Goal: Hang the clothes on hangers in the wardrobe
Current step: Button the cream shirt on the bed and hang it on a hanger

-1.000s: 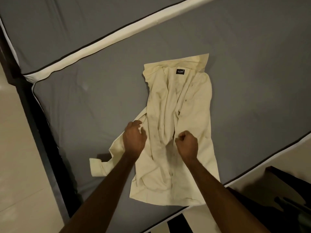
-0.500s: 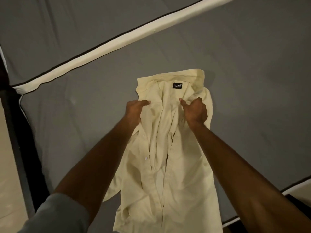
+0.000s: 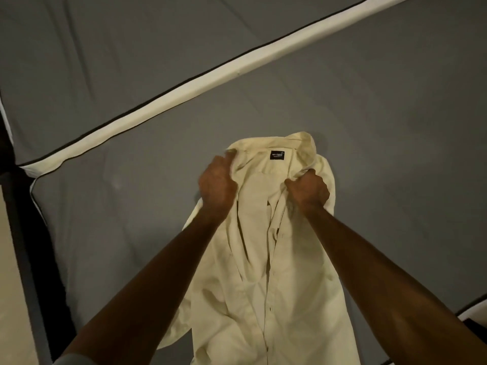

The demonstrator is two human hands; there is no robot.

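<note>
Floor [image 3: 11,272]: a pale strip along the 9 o'clock edge, cut off by the frame; its surface is too dim to make out.
Bed frame [image 3: 23,233]: a dark band running from 9 to 7 o'clock between the floor and the mattress; no detail shows in the shadow.
Mattress [image 3: 131,219]: grey sheet filling most of the view, with a second grey mattress [image 3: 105,48] toward 11 o'clock.
White edging [image 3: 210,77]: a pale band with a dark piped line crossing from 9 o'clock up to 1 o'clock, between the two grey surfaces.
Sleeve [image 3: 71,359]: a grey scrap at 7 o'clock on the left arm, mostly out of frame.
Left hand [image 3: 217,187]: just left of centre, fingers curled round the shirt's left collar edge; the fingertips are buried in the cloth.
Shirt [image 3: 276,299]: cream, buttoned-front, lying on the mattress from centre down to 6 o'clock, collar end raised between the two hands. Its hem runs off the bottom edge, and the forearms cover both of its sides.
Label [image 3: 277,155]: small dark tag inside the collar, at 12 o'clock from the hands; its white lettering is too small to read with certainty.
Right hand [image 3: 308,191]: just right of centre, fist clenched on the right side of the shirt front below the collar; thumb and fingertips hidden in the folds.
Dark object [image 3: 477,322]: at 4 o'clock beyond the mattress corner, cut off and unidentifiable.
</note>
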